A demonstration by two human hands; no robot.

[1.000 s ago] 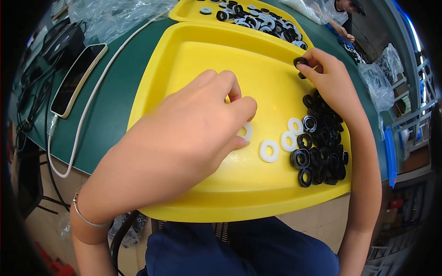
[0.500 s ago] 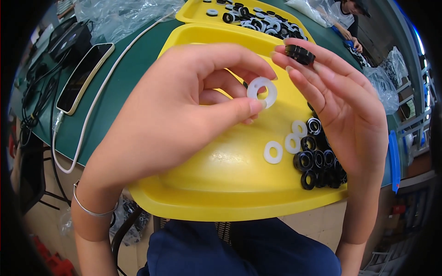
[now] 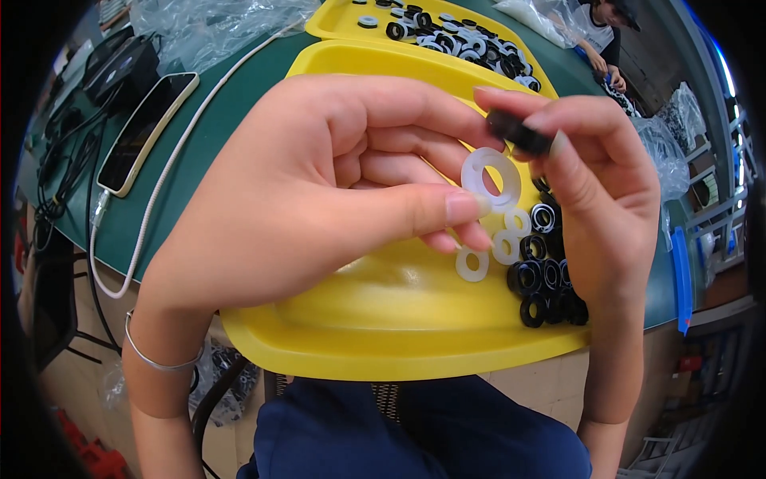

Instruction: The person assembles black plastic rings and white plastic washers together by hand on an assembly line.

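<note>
My left hand (image 3: 311, 184) pinches a flat white ring washer (image 3: 472, 169) between thumb and fingers, its face turned toward me. Close by on the right, my right hand (image 3: 606, 191) grips a black ring (image 3: 520, 134) between thumb and fingers, seen nearly edge-on and slightly blurred. The black ring is just above the washer and near my left index fingertip; whether they touch I cannot tell. Below the hands, several white washers (image 3: 506, 254) lie in the yellow tray (image 3: 367, 361), beside a cluster of black rings (image 3: 525, 278) partly hidden by my right hand.
A second yellow tray (image 3: 329, 24) behind holds mixed black and white rings (image 3: 471, 44). On the green table (image 3: 209, 132) at left are a phone (image 3: 148, 136), a white cable (image 3: 171, 164) and a black device (image 3: 124, 72). Plastic bags (image 3: 215, 36) lie behind. Another person works at far right.
My left hand has brought the white washer right and slightly down. My right hand has turned over and closed its thumb and fingers on the black ring, which has tilted.
</note>
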